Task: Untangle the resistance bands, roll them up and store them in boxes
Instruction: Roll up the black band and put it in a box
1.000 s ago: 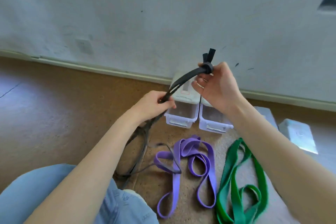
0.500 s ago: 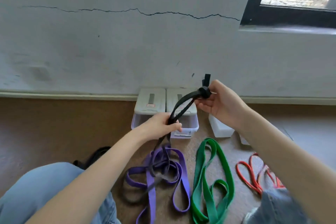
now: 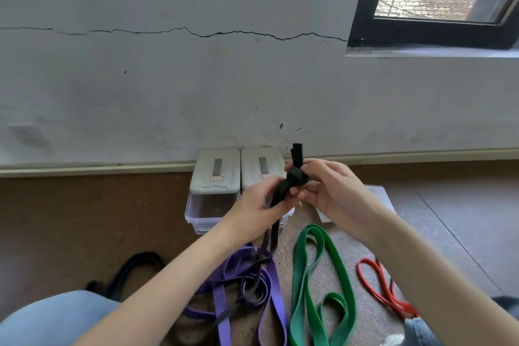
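Working at a knot in the black band (image 3: 295,177), both hands sit at the centre of the frame, in front of the wall; the right hand (image 3: 331,191) pinches the knot itself, a short tail of band sticking up above its fingers, while the left hand (image 3: 258,205) is clenched round the band just below; a second ago the left hand held the band well down its length, and it has now slid up until the two hands nearly touch, so the pulling looks finished and the picking-apart about to start; the rest of the black band hangs down to the floor and lies across the purple band (image 3: 222,298) at lower centre, whether merely overlapping or tangled I cannot tell; the green band (image 3: 300,284) lies loose to the right of it, the red band (image 3: 376,284) further right; two lidded boxes (image 3: 214,177) stand side by side against the skirting behind the hands; nothing looks rolled or stored yet, so the task seems early.
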A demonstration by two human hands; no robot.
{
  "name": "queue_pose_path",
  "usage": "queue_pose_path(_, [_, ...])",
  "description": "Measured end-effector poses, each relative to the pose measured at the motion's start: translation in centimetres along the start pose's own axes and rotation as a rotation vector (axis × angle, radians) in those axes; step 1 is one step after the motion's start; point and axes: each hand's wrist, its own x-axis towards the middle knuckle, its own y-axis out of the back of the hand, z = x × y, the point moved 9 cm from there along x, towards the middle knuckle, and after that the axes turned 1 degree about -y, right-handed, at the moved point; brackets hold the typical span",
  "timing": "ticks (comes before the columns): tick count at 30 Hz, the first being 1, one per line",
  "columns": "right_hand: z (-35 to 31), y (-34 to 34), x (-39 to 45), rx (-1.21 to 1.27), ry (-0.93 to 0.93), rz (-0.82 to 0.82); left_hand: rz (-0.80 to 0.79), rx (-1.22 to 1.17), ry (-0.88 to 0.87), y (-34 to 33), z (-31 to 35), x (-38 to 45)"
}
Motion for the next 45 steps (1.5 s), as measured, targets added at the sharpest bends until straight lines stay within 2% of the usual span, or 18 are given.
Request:
queue_pose_path(5, [-0.2,2.6,-0.1,-0.286,0.02,0.191,0.001,0.177,-0.101,-0.2,0.5,-0.3])
queue_pose_path(7, [-1.2,3.1,-0.8,-0.769,0.088,0.199,-0.069,0.344,-0.105,-1.0,-0.1,-0.4])
queue_pose_path(9, [-0.2,1.4,-1.7,-1.282,0.115,-0.04,-0.202,0.487,-0.096,-2.8,-0.9,-0.8])
queue_pose_path(10, [1.3,0.6,-2.4,-1.422,0.094,-0.195,-0.26,0.492,-0.093,-3.7,-1.2,-1.1])
queue_pose_path(11, [2.8,0.1,-2.9,-1.494,0.055,-0.304,-0.302,0.469,-0.09,-4.4,-1.2,-1.4])
queue_pose_path(13, [3.7,-0.2,-3.4,-1.572,0.069,-0.318,-0.324,0.392,-0.087,-5.0,-1.0,-1.9])
queue_pose_path(16, [1.1,0.0,-3.1,-1.484,0.202,-0.156,-0.301,0.331,-0.037,-4.5,-2.0,-2.7])
queue_pose_path(19, [-2.2,0.7,-3.4,-1.352,0.337,-0.012,-0.312,0.367,0.117,-4.0,-5.1,-4.0])
queue_pose_path(22, [-3.3,1.8,-3.6,-1.314,0.374,0.128,-0.249,0.375,0.207,-2.4,-6.6,-4.4])
queue_pose_path(24, [-2.9,2.7,-3.4,-1.372,0.352,0.183,-0.157,0.397,0.145,-0.4,-5.3,-3.9])
queue_pose_path(26, [-2.6,3.6,-3.4,-1.466,0.305,0.232,0.004,0.485,-0.018,2.2,-2.6,-3.3])
queue_pose_path(28, [-3.0,4.3,-3.4,-1.434,0.304,0.257,0.13,0.587,-0.172,3.6,0.0,-3.1])
queue_pose_path(30, [-3.0,4.2,-3.4,-1.371,0.285,0.22,0.125,0.614,-0.17,3.1,0.4,-3.1])
queue_pose_path(32, [-1.6,3.7,-3.0,-1.545,0.178,0.122,0.041,0.588,-0.105,1.4,-0.5,-3.4])
queue_pose_path(34, [0.9,3.2,-2.9,-1.622,0.007,-0.03,-0.028,0.593,-0.145,-0.7,-0.2,-3.6])
queue_pose_path(37, [3.6,0.3,-3.5,-1.428,0.005,-0.258,-0.071,0.601,-0.256,-2.9,1.4,-3.5])
queue_pose_path(42, [2.2,-0.2,-3.9,-1.261,0.091,-0.23,0.02,0.803,-0.34,-2.8,1.2,-3.7])
queue_pose_path(45, [0.1,-0.1,-4.0,-1.1,0.222,-0.164,-0.011,0.793,-0.154,-3.8,-2.3,-4.2])
